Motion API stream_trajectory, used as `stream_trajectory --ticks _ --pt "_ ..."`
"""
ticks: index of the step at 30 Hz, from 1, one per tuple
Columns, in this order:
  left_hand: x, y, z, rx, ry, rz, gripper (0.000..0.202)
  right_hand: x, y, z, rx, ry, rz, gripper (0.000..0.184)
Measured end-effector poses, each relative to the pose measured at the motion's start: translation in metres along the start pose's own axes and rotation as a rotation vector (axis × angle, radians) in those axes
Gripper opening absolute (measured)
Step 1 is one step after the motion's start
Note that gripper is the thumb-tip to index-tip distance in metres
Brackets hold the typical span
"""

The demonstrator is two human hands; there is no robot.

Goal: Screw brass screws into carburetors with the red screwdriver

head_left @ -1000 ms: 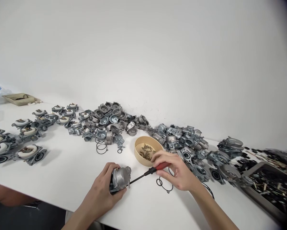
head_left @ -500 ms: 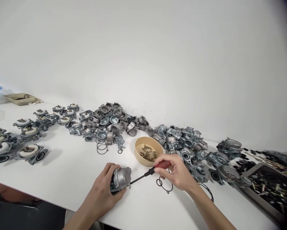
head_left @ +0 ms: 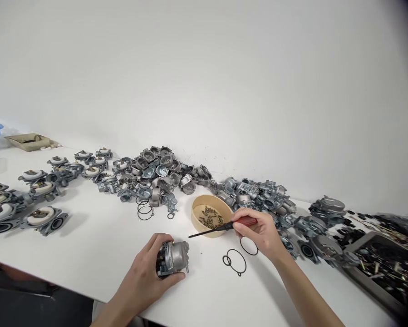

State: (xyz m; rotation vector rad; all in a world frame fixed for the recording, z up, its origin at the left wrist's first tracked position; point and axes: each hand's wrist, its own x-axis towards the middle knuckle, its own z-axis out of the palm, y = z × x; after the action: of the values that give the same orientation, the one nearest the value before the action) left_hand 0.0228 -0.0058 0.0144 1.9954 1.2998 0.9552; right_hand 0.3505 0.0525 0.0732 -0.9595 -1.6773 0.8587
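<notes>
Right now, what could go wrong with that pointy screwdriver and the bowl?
The screwdriver points toward the left hand gripping the metal part, so a slip might poke its fingers.

The right hand has the screwdriver crossing the near side of the bowl in this view; a bump could perhaps tip it and spill the little screws.

– What finish do we see on the engine part (head_left: 178, 255)?
– Smooth, dull grey metal.
– And our screwdriver (head_left: 228, 225)?
– A dark metal shaft (head_left: 204, 234), and we'd call the red handle (head_left: 247, 221) plastic.
– The bowl (head_left: 199, 224)?
– It looks like smooth plastic to us, the screws (head_left: 209, 219) inside brassy metal.
– Our counter (head_left: 111, 245) looks smooth too.
</notes>
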Motion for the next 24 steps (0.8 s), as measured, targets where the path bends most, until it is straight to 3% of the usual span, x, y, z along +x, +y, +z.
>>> stream_trajectory --ticks 7,24 --pt "-0.002 -0.002 0.003 0.024 -0.029 0.064 0.048 -0.003 0.002 0.024 0.067 0.001 -0.005 0.018" --pt "-0.004 -0.006 0.004 0.046 -0.044 0.072 0.046 -0.003 0.013 0.023 0.116 -0.014 0.033 0.013"
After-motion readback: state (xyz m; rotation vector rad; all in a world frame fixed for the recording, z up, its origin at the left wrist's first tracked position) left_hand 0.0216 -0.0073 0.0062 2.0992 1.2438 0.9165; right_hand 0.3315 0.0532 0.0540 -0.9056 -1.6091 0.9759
